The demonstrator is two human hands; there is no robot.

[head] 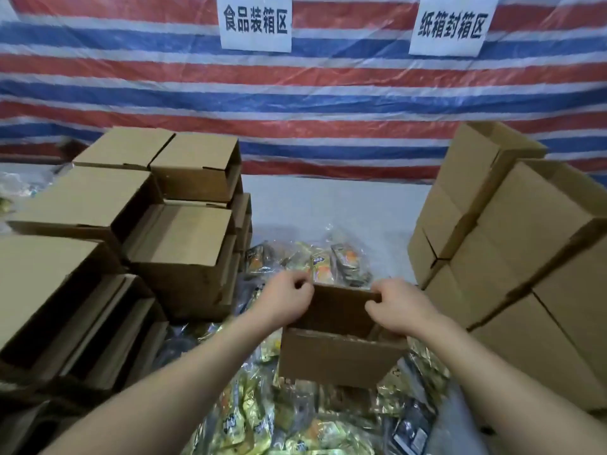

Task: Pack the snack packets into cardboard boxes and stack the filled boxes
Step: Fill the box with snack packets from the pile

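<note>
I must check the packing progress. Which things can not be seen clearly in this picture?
- Head view: the inside of the held box is dark, and the left hand and right hand cover its far flap, so its contents are unknown.
- Stacked boxes on the right are cut by the frame edge.
- Print on the snack packets is too blurred to read.

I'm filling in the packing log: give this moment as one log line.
step: box handling | left hand: grips open box far rim | right hand: grips same rim | snack packets: loose around box | stacking: not started

Packing area: stacked cartons (184, 244), tarp wall (328, 93) (paper zone signs (255, 23)).
</note>
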